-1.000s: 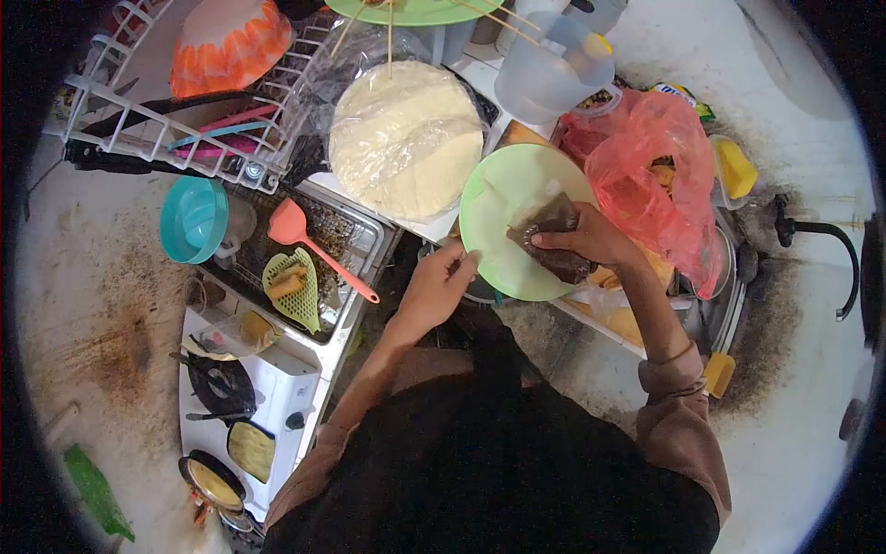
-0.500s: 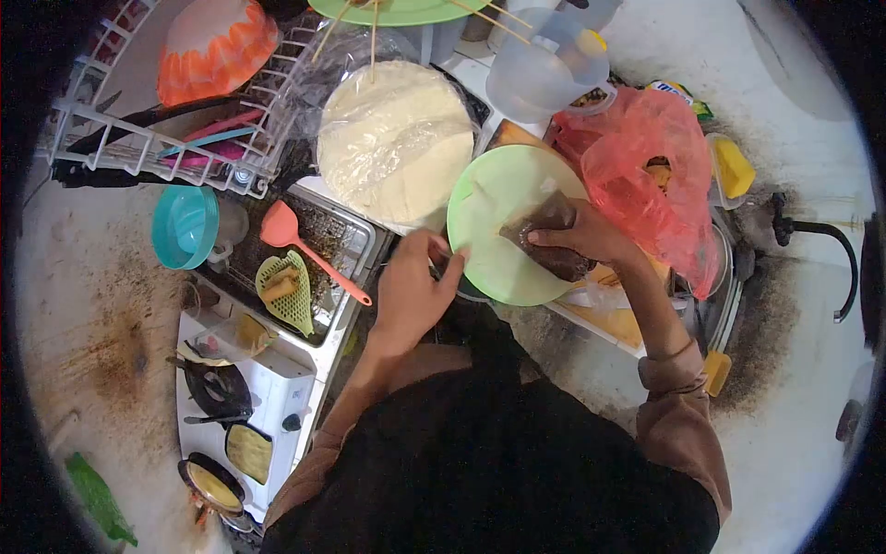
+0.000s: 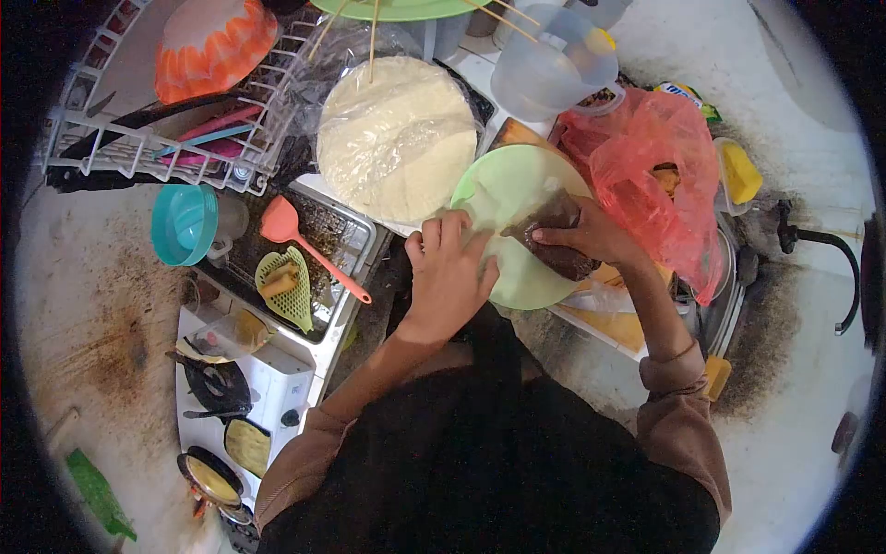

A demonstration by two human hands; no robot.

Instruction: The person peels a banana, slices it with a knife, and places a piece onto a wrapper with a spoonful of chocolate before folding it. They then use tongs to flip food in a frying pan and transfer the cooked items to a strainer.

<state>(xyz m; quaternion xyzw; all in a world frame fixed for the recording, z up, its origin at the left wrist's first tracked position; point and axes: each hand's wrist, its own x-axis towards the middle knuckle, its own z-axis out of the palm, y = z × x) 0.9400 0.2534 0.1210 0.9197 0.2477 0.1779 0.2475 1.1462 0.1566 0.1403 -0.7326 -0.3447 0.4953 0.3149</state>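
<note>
My right hand (image 3: 595, 237) is closed around a plastic bag of dark brown filling (image 3: 556, 251), its narrow end pointing left over a light green plate (image 3: 531, 297). My left hand (image 3: 448, 286) reaches over the plate's left edge with fingers apart and slightly curled, fingertips close to the bag's tip. A thin pale layer (image 3: 482, 205) shows on the plate beside those fingertips. Just beyond the plate lies a stack of round pale wrappers (image 3: 397, 138), partly covered by clear plastic.
On the left, a coral spatula (image 3: 314, 249) and a yellow-green strainer (image 3: 284, 286) rest on a stained stovetop. Behind them stands a white dish rack (image 3: 138, 175). A red plastic bag (image 3: 660, 185) and a clear pitcher (image 3: 544, 69) are at right, with a black tap (image 3: 831, 240) beyond.
My left hand has moved up and right from beside the plate to over its edge, its fingers spreading. My right hand stays on the bag, almost unmoved.
</note>
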